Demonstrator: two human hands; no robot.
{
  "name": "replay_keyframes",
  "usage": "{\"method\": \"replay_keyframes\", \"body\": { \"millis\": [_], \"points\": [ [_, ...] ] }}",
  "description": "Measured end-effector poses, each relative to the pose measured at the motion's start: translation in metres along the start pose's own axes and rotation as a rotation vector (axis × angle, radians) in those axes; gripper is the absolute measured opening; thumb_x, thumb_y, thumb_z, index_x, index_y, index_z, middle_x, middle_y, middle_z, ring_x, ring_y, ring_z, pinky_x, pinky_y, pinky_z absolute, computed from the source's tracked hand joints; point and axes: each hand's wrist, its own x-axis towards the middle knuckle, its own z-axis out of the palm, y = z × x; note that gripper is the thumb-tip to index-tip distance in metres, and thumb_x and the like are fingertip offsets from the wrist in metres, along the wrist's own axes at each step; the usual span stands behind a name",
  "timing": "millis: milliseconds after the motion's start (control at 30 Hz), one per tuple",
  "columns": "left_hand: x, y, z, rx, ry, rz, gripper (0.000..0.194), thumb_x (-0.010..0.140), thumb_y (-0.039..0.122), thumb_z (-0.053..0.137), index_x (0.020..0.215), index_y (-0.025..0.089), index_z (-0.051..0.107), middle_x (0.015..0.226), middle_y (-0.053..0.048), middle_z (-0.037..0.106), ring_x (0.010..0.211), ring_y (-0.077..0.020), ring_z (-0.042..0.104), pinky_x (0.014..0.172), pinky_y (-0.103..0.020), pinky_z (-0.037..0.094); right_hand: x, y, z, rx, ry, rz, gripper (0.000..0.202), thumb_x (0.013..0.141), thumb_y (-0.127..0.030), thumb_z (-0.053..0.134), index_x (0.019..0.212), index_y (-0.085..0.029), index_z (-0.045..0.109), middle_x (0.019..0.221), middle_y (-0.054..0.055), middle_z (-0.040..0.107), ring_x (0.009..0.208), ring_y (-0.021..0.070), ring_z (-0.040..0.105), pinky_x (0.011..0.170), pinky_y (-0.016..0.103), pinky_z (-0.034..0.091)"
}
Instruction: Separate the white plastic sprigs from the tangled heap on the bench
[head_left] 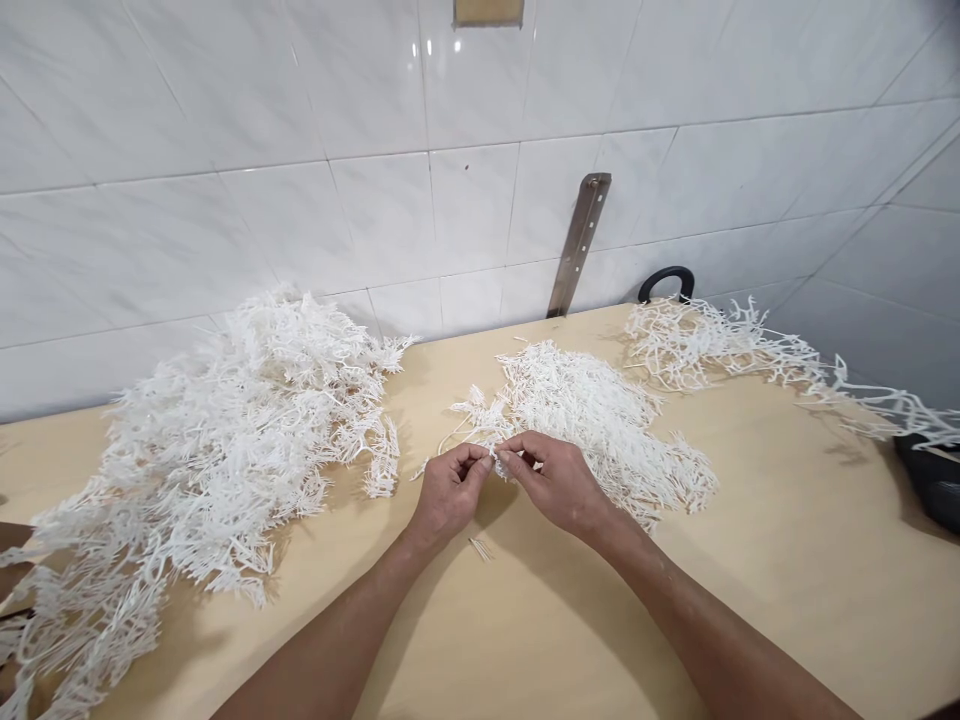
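The table [780,560] stood against a tiled wall [472,215]. The left hand [450,492] and right hand [559,482] — fingertips pinched closed — held a white branched piece [501,472] near the middle pile [592,410].

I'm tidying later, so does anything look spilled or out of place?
Mildly: a few loose bits lie on the table near the left hand, apart from the middle pile. At far right, strands trail across a black object. The metal strip at the wall looks tilted, perhaps from the lens.
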Motion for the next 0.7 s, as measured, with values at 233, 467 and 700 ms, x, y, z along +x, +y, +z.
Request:
{"method": "replay_keyframes", "body": {
  "millis": [233, 467, 700],
  "points": [
    [0.0007, -0.0011, -0.0009, 0.007, -0.018, -0.013, 0.02, 0.084, 0.032, 0.06, 0.082, 0.015, 0.07, 0.072, -0.003, 0.066, 0.066, -0.0141, 0.055, 0.063, -0.025, 0.042, -0.0016, 0.0031, 0.0001, -0.048, -0.015, -0.063, 0.011, 0.091, -0.024, 0.058, 0.094, -0.022, 0.069, 0.09, 0.002, 0.071, 0.066, 0.013, 0.061, 0.063, 0.028, 0.049],
    [-0.0004, 0.0015, 0.0, 0.033, -0.019, -0.011, 0.02, 0.085, 0.033, 0.058, 0.08, 0.015, 0.069, 0.07, -0.002, 0.063, 0.066, -0.0138, 0.053, 0.063, -0.025, 0.041, -0.0038, 0.002, -0.0002, -0.12, -0.013, -0.132, 0.009, 0.092, -0.021, 0.055, 0.094, -0.021, 0.064, 0.088, 0.003, 0.067, 0.065, 0.013, 0.059, 0.063, 0.029, 0.046],
    [-0.0018, 0.0015, 0.0012, 0.103, -0.029, 0.008, 0.02, 0.086, 0.032, 0.057, 0.077, 0.016, 0.065, 0.063, 0.001, 0.054, 0.058, -0.0108, 0.043, 0.055, -0.023, 0.034, -0.0033, 0.0004, 0.0016, -0.187, 0.0, -0.118, 0.009, 0.09, -0.016, 0.05, 0.088, -0.02, 0.058, 0.083, 0.002, 0.063, 0.064, 0.0132, 0.057, 0.059, 0.027, 0.043]
  ]
}}
